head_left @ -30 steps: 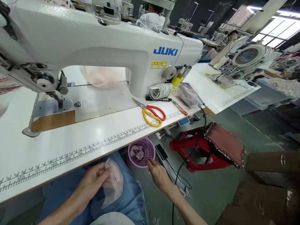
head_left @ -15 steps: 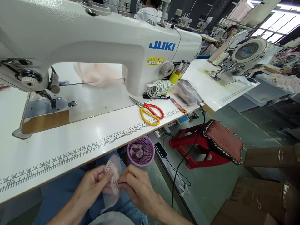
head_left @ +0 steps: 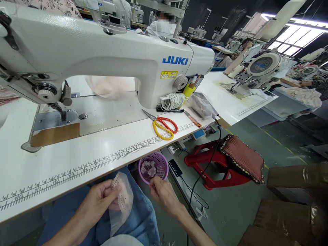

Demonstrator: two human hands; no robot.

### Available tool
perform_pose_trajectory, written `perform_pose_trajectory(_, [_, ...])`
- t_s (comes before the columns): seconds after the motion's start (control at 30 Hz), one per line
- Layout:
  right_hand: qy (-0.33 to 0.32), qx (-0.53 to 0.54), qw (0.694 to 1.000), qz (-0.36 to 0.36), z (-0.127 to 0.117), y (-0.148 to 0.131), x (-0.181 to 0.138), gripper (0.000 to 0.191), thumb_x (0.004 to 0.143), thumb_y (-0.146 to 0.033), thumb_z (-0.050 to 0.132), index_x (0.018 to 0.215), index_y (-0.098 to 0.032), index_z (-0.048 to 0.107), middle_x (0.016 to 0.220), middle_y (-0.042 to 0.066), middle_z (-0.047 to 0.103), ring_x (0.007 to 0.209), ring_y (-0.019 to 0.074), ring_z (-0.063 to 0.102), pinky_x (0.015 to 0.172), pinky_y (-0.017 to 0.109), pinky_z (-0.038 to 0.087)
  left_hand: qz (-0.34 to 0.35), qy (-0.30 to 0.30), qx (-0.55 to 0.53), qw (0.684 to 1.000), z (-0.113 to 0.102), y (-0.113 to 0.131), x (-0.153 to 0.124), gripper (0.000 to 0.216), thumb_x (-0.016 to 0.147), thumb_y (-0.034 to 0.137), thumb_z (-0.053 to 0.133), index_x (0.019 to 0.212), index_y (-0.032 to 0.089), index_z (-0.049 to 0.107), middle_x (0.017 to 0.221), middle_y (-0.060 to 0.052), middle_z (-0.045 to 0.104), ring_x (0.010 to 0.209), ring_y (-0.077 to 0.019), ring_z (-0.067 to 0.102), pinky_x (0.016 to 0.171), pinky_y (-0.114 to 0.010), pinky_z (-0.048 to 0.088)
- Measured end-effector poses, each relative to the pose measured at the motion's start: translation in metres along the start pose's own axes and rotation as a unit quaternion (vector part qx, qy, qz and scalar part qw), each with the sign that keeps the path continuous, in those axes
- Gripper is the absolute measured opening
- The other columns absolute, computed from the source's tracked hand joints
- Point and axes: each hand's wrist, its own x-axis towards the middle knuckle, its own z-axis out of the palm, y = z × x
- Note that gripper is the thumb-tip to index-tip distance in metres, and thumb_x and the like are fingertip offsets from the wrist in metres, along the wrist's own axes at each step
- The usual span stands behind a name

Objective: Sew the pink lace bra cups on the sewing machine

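Observation:
My left hand pinches a piece of sheer pale fabric with lace trim between thumb and fingers, over my lap. The fabric's lower edge hangs loose. My right hand is apart from the fabric, at the near rim of a purple plastic basket. Its fingers are drawn together, and whatever they may hold is too small to make out. Pale scraps lie inside the basket.
A white sewing machine stands on the table with a printed ruler edge. Scissors, a coil of white cord and a seam ripper-like orange tool lie there. A red stool and cardboard boxes stand right.
My right hand has left the lace-trimmed fabric and moved right, to the basket. My left hand still holds the fabric. The view has shifted slightly.

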Motion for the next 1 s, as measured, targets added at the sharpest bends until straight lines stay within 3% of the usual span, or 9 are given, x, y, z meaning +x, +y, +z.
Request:
perform_pose_trajectory(0.1, [-0.005,0.022,1.0,0.001,-0.014,-0.01,0.0,0.016,0.096,-0.016,0.044,0.082,-0.019,0.049,0.071,0.0,0.056,0.059,0.0121,0.053,0.053,0.022,0.035,0.004,-0.005,0.015,1.0,0.0,0.0,-0.001,0.035,0.062,0.047,0.083,0.065,0.018,0.063,0.056,0.003,0.062,0.061,-0.0179,0.061,0.066,-0.028,0.057])
perform_pose_trajectory(0.2, [-0.03,0.104,0.992,-0.058,-0.022,-0.041,0.006,0.008,0.098,-0.026,0.051,0.093,-0.02,0.054,0.084,0.002,0.061,0.077,0.0134,0.06,0.067,0.021,0.044,0.007,-0.021,0.046,0.999,0.003,0.002,-0.003,0.039,0.064,0.053,0.08,0.066,0.018,0.062,0.055,0.005,0.056,0.058,-0.0152,0.056,0.065,-0.027,0.055])
perform_pose_trajectory(0.4, [-0.015,0.108,0.986,-0.126,-0.016,-0.068,0.019,0.017,0.097,-0.014,0.043,0.091,-0.021,0.058,0.087,0.001,0.06,0.072,0.0116,0.057,0.062,0.021,0.041,0.007,-0.005,0.064,0.998,0.015,0.011,-0.013,0.06,0.053,0.074,0.073,0.056,0.02,0.048,0.051,0.009,0.033,0.051,-0.0107,0.037,0.055,-0.025,0.049])
perform_pose_trajectory(0.6, [-0.044,0.129,0.988,-0.067,-0.007,-0.061,0.012,0.011,0.093,-0.013,0.042,0.089,-0.021,0.049,0.086,0.001,0.058,0.074,0.0131,0.056,0.065,0.023,0.043,0.031,-0.029,0.061,0.997,0.009,0.001,-0.008,0.051,0.063,0.065,0.074,0.061,0.019,0.053,0.052,0.007,0.041,0.051,-0.0105,0.038,0.053,-0.022,0.044])
perform_pose_trajectory(0.8, [-0.087,0.083,0.992,0.026,-0.013,-0.003,-0.002,0.012,0.09,-0.01,0.051,0.083,-0.019,0.054,0.081,0.004,0.064,0.076,0.018,0.063,0.07,0.029,0.05,0.037,-0.051,0.062,0.996,-0.008,-0.004,-0.008,0.042,0.069,0.055,0.073,0.064,0.02,0.051,0.053,0.006,0.047,0.05,-0.0134,0.047,0.056,-0.025,0.048])
perform_pose_trajectory(0.93, [-0.103,0.063,0.992,0.04,-0.031,0.003,-0.003,0.011,0.093,-0.017,0.054,0.102,-0.018,0.061,0.119,0.016,0.063,0.113,0.0269,0.06,0.09,0.041,0.05,0.056,-0.112,0.175,0.976,-0.01,0.004,-0.017,0.04,0.078,0.051,0.065,0.061,0.021,0.044,0.055,0.008,0.038,0.051,-0.0108,0.038,0.049,-0.02,0.033])
perform_pose_trajectory(1.0, [-0.158,0.124,0.979,-0.019,-0.033,-0.015,0.006,0.045,0.086,-0.029,0.069,0.127,-0.021,0.053,0.14,0.014,0.051,0.129,0.026,0.05,0.102,0.04,0.045,0.084,-0.133,0.239,0.958,-0.013,0.01,-0.027,0.037,0.079,0.045,0.066,0.059,0.021,0.046,0.055,0.008,0.037,0.052,-0.0103,0.036,0.048,-0.02,0.029])
